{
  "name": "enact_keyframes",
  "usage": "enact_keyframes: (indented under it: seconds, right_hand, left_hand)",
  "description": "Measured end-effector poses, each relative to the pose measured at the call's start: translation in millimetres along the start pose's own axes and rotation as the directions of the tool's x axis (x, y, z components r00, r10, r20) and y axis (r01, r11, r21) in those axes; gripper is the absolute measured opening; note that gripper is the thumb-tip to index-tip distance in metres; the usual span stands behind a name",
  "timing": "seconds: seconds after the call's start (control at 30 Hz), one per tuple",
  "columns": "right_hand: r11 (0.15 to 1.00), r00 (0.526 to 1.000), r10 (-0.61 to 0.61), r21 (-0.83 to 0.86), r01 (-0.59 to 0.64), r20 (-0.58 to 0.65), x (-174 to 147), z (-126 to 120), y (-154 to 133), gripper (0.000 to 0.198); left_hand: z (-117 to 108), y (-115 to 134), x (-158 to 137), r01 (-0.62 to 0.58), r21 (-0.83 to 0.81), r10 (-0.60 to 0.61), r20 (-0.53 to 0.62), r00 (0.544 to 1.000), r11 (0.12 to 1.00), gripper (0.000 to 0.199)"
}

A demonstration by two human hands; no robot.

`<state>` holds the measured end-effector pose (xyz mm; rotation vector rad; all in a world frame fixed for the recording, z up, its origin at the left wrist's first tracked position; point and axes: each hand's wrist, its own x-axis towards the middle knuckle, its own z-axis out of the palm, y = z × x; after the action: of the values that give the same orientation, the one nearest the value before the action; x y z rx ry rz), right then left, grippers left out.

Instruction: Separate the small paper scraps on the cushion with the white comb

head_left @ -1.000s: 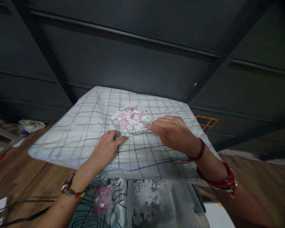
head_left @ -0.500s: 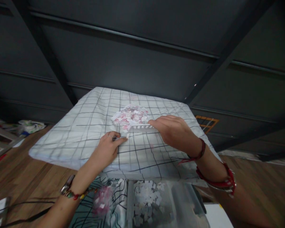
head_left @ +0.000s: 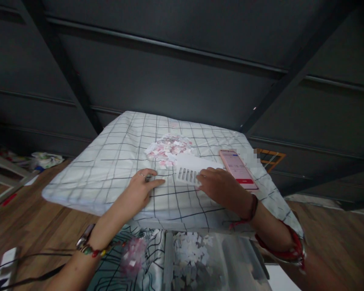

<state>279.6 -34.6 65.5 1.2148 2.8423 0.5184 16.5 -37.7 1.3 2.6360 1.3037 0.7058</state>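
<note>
My right hand (head_left: 218, 184) grips a white slotted plastic piece (head_left: 189, 163) by its right end. The piece has a row of narrow slots along its near side and lies low over the checked cloth; its exact kind does not show. Just behind it is a heap of small white and pink paper scraps (head_left: 169, 146). My left hand (head_left: 142, 186) rests on the cloth in front of the heap, thumb and forefinger apart, with nothing visible between them. Its other fingers are partly hidden.
A phone (head_left: 238, 169) lies right of my right hand on the cloth-covered table (head_left: 109, 161). Nearer me stand a clear plastic box (head_left: 239, 258) with white scraps (head_left: 191, 252) and a bag of pink bits (head_left: 134, 256). A dark panelled wall (head_left: 170, 72) rises behind.
My right hand has drawn the slotted piece back toward me and turned it, so more of its white face shows. The phone has come into sight. My left hand stays nearly in place.
</note>
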Motion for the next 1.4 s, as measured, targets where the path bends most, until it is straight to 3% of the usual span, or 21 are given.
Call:
enact_keyframes:
  seconds: [0.13,0.2,0.3,0.43,1.07,1.4]
  right_hand:
    - [0.991,0.996,-0.089,0.100,0.092,-0.032,18.3,8.3,2.8,0.018]
    - [0.963,0.975,-0.203,0.163,0.216,-0.091,37.7,11.1,3.4,0.025]
    - [0.922,0.929,-0.357,0.119,0.367,-0.101,65.0,13.2,2.3,0.027]
    - [0.888,0.889,-0.454,0.049,0.457,-0.057,79.6,14.3,0.8,0.023]
    - [0.849,0.849,-0.526,0.034,0.527,-0.046,79.7,27.4,4.9,0.026]
    - [0.814,0.812,-0.575,0.031,0.580,-0.100,83.2,38.2,10.2,0.027]
  left_hand:
    - [1.6,-2.8,-3.0,0.019,-0.038,-0.018,0.018,1.000,0.999,0.059]
    - [2.8,-2.6,-3.1,0.018,-0.038,-0.017,0.017,1.000,0.999,0.059]
    - [3.0,-1.3,-2.6,0.014,-0.030,-0.014,0.009,1.000,0.999,0.058]
    - [1.7,0.2,-2.6,0.009,-0.024,-0.009,0.014,1.000,1.000,0.058]
    - [1.5,0.3,-4.8,-0.008,-0.045,0.005,-0.068,0.998,0.999,0.052]
    - [0.3,0.1,-6.0,0.021,-0.070,-0.023,-0.032,0.999,0.997,0.053]
